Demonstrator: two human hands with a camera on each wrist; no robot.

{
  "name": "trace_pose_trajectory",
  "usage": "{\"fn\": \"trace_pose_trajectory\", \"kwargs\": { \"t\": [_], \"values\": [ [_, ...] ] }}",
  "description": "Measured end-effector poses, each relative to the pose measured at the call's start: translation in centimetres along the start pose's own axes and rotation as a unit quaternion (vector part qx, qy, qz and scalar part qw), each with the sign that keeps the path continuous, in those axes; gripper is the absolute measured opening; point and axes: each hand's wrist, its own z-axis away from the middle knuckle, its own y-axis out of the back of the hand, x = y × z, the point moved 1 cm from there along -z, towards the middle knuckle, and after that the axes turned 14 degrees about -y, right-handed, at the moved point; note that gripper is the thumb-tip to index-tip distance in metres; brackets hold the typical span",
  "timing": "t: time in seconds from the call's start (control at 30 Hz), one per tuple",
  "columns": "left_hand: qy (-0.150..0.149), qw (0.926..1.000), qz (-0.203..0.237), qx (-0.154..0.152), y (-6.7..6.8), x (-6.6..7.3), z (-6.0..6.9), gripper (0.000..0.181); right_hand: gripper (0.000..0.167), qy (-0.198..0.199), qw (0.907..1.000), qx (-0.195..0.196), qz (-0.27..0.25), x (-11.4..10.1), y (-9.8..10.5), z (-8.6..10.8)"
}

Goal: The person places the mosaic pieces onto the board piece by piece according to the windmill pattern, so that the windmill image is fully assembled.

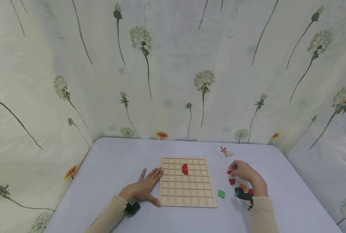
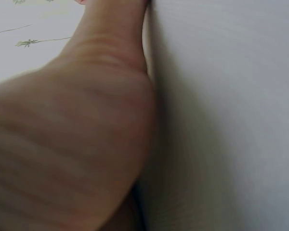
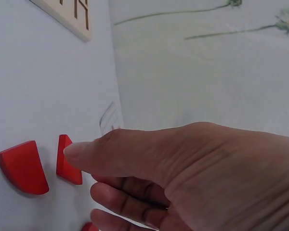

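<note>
A wooden grid board point(image 1: 172, 185) lies on the table, with two red quarter-circle pieces point(image 1: 185, 171) set in its upper cells. Along the board's left edge my left hand point(image 1: 143, 188) rests flat, fingers spread and fingertips touching the frame. To the right of the board, my right hand point(image 1: 245, 172) pinches a red quarter-circle piece point(image 3: 63, 166); the thumb tip covers part of it, and the index fingertip is hidden. A second red quarter-circle piece point(image 3: 24, 167) lies beside it on the table. The left wrist view holds mostly the left palm point(image 2: 72, 125), close up.
A small pattern card point(image 1: 223, 151) with a red design lies beyond the right hand. Near the right wrist are a green square point(image 1: 221, 194), an orange piece point(image 1: 243, 187) and another red piece point(image 1: 251, 191). A flowered curtain point(image 1: 167, 81) stands behind the white table point(image 1: 129, 155).
</note>
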Motion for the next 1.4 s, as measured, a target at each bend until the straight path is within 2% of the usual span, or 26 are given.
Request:
{"fn": "trace_pose_trajectory", "kwargs": {
  "t": [0.33, 0.73, 1.03, 1.4],
  "values": [
    [0.002, 1.0, 0.0, 0.001, 0.0, 0.1, 0.1, 0.132, 0.021, 0.001, 1.0, -0.005, 0.004, -0.2, -0.4, 0.2],
    [0.005, 1.0, 0.003, -0.002, 0.3, 0.4, 0.2, 0.131, 0.023, -0.004, 0.9999, 0.011, -0.001, 0.4, -1.0, -0.8],
    [0.006, 1.0, -0.002, 0.001, 0.2, 0.3, 0.1, 0.132, 0.022, -0.017, 0.9996, 0.019, -0.009, 0.3, -0.8, -0.5],
    [0.006, 1.0, -0.001, 0.0, 0.2, 0.2, 0.0, 0.132, 0.031, 0.013, 0.9992, 0.031, -0.021, -0.6, -1.5, -0.9]
  ]
}}
